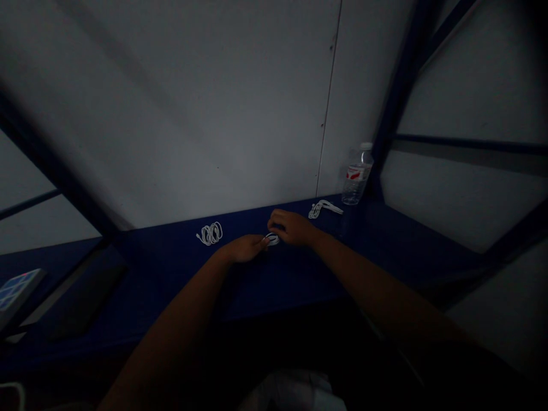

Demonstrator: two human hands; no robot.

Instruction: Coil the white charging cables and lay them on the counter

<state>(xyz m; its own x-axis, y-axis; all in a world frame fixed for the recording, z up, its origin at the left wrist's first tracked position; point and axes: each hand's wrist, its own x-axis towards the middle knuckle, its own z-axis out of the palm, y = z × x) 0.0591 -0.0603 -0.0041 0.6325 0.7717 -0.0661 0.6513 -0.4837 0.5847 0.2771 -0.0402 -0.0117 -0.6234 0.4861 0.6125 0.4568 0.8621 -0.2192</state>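
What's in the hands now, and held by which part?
A coiled white cable: the left hand pinches its left side; whether the right hand grips it too can't be told.

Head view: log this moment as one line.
left hand: holds white cable coil; right hand: close, contact unclear; blue surface: looped cable, folded cable, bottle

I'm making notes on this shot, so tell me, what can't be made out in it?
All in the head view:
Part of the held white cable: covered by the left hand.
Whether the right hand grips it: hidden by that hand itself.
Bottle label wording: too small and dim.
White curved thing, bottom left: cut off by the picture edge.
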